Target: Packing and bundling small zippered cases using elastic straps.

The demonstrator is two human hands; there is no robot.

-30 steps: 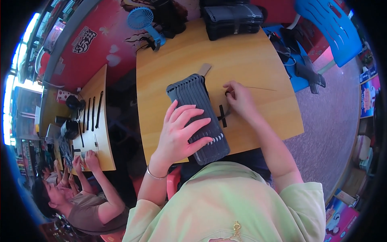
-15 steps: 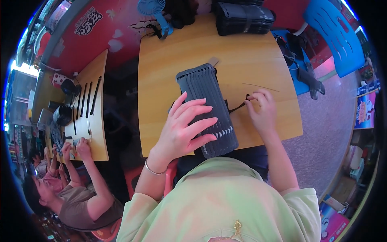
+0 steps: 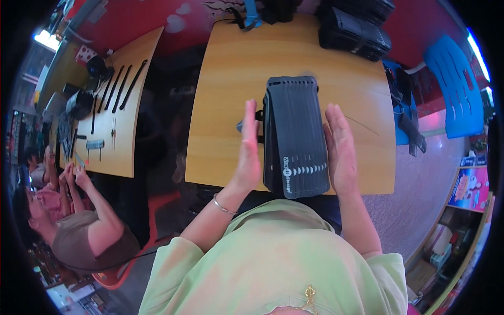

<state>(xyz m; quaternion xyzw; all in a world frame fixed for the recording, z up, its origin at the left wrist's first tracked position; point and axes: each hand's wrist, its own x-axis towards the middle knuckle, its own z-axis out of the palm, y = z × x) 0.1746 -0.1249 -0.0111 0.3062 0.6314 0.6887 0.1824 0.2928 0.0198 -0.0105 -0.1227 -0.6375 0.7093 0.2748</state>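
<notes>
A thick stack of dark grey flat strips [image 3: 295,131] lies on the table in front of me, one end near the table's front edge. Row upon row, the strips overlap evenly, with a line of white half-moon marks near the close end. My left hand [image 3: 248,152] stands on edge to the left of the stack, fingers stretched out and a small gap between palm and strips. On the other side, my right hand [image 3: 341,152] is also straight and flat, its palm at or very near the stack's right edge. Black strap pieces [image 3: 259,118] poke out between the stack and my left hand.
The wooden table [image 3: 231,68] carries more bundled dark strips [image 3: 354,34] at the back right and a thin stick [image 3: 362,125] at right. A blue chair [image 3: 454,86] stands beyond. Leftward, a person [image 3: 89,226] works at another table [image 3: 123,152] with black straps.
My left hand has come off the top of the stack to its left side. My right hand has let go of a black strap and flattened at the right side. The stack now lies straighter.
</notes>
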